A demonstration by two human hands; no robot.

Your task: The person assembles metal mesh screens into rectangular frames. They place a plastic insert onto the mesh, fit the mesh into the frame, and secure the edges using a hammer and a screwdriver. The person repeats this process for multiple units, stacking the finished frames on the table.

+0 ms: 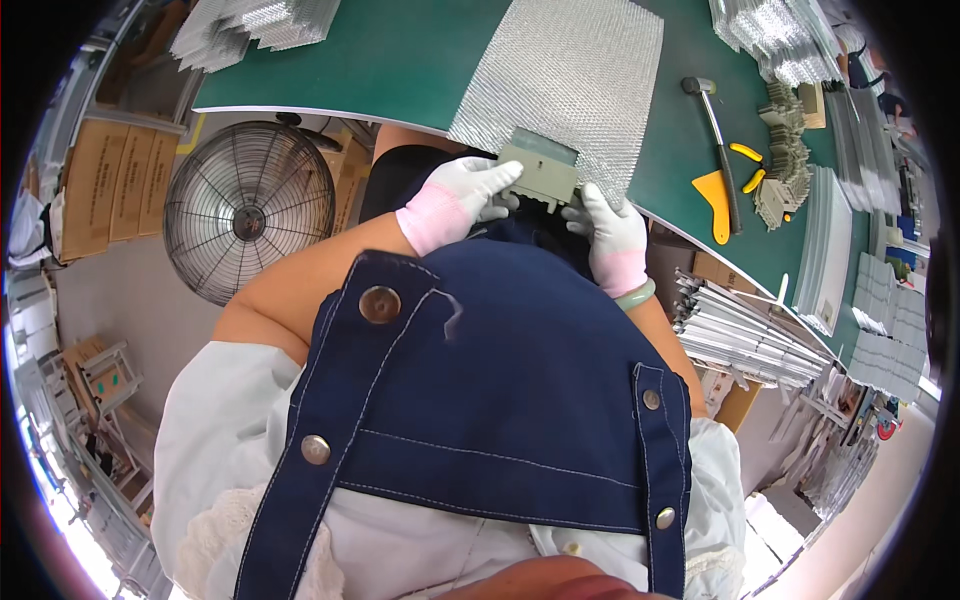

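A grey-green rectangular plastic piece (541, 176) with small prongs on its near side is between my two gloved hands, at the near edge of the table. My left hand (468, 193) pinches its left end, thumb on top. My right hand (612, 228) is closed at its right end, close to the mesh corner; the fingertips are partly hidden. Just beyond lies a silver mesh panel (570, 75) flat on the green tabletop. A rectangular cutout in the panel's near edge sits right behind the piece.
To the right lie a hammer (718, 140), yellow-handled pliers (752, 168), a yellow scraper-like tool (714, 200) and a pile of similar plastic pieces (785, 160). Silver mesh stacks (275, 20) stand at the far left. A large floor fan (249, 215) and cardboard boxes (110, 190) are at my left.
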